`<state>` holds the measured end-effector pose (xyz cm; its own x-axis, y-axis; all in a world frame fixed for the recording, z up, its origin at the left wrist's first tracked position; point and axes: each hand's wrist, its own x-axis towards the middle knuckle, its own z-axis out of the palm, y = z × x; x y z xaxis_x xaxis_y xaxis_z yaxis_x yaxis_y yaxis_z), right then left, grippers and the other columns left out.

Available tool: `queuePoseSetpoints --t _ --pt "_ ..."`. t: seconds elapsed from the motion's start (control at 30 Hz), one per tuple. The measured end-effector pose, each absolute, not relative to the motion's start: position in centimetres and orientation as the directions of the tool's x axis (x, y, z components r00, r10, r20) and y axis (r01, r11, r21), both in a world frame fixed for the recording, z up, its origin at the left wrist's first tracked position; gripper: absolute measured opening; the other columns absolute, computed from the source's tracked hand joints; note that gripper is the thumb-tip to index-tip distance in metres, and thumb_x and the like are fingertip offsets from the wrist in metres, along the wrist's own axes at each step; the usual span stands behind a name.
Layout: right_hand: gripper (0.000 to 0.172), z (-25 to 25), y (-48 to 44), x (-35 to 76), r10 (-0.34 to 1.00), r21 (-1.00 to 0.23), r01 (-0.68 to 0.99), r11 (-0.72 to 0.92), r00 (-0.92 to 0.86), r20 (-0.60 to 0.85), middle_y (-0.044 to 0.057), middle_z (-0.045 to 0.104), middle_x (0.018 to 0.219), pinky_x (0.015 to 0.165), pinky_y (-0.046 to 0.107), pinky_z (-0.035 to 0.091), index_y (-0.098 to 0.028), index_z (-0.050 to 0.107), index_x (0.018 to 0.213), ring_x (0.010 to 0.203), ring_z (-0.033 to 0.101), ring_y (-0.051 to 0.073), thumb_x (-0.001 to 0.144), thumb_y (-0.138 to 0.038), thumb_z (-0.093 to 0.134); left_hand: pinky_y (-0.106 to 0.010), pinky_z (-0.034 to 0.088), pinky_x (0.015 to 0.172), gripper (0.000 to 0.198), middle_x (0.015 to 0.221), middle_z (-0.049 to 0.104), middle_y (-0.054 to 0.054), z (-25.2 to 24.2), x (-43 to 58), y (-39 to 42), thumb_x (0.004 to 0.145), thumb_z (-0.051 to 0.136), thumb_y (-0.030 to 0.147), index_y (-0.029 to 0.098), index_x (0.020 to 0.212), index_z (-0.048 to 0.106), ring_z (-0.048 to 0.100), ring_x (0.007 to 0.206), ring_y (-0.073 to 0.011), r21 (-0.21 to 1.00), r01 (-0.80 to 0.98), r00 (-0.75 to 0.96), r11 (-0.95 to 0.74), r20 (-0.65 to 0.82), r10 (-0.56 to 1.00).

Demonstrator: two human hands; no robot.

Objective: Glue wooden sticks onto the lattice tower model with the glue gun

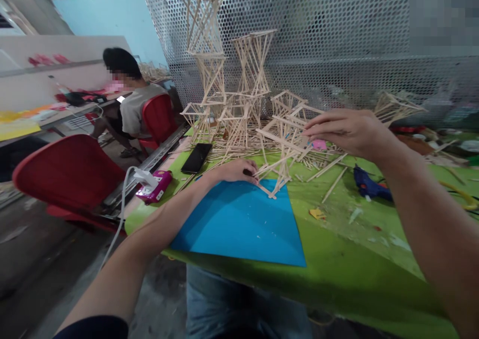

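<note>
A small frame of thin wooden sticks (282, 142) stands tilted over the far edge of a blue sheet (239, 224). My left hand (237, 170) is closed around its lower left corner, near the sheet's far edge. A small dark thing (247, 172) shows at those fingers, too small to name. Higher up on the right, my right hand (346, 129) has its fingers pinched at the frame's upper right end. The fingertips partly hide the sticks there.
Taller stick towers (211, 54) and loose sticks (243, 148) fill the back. A phone (196, 158) and purple power strip (155, 186) lie left, a blue glue gun (370, 184) right. A seated person (130, 104) and red chair (71, 179) are beyond the table's left edge.
</note>
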<state>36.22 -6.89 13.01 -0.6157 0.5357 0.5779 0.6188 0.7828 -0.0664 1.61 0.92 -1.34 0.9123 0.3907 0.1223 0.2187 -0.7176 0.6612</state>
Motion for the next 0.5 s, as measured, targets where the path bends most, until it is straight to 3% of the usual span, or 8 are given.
queuePoseSetpoints --t 0.5 --pt "0.024 12.71 -6.57 36.31 0.514 -0.038 0.618 0.785 -0.616 0.597 0.000 0.083 0.117 0.089 0.036 0.061 -0.039 0.086 0.107 0.099 0.079 0.022 0.104 -0.046 0.064 -0.030 0.052 0.096 0.026 0.116 0.077 -0.008 -0.89 1.62 0.07 0.095 0.078 0.047 0.022 0.103 0.083 0.071 0.108 -0.0213 0.709 0.242 0.892 -0.662 0.106 0.440"
